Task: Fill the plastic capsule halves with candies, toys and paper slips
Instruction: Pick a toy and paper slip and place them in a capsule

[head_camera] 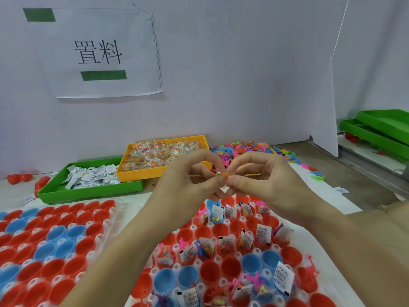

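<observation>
Meanwhile, both hands' fingers (218, 180) pinch one candy packet (222, 174); some right-tray capsule halves (228, 265) look filled, the left tray (55, 240) unfilled.

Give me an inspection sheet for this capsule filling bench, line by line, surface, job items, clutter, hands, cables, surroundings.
Surface: white table, two capsule racks side by side.
Job's things: left rack holds empty red and blue halves; right rack partly filled with slips, toys and candy. Green tray holds paper slips; yellow tray holds candy packets; toy pile loose behind.
Clutter: stray toys, a loose slip, red halves at far left.
Hands: left hand and right hand together pinch a small candy packet.
Cables: nothing seen.
Surroundings: white wall with paper sign; stacked green trays at right.
</observation>
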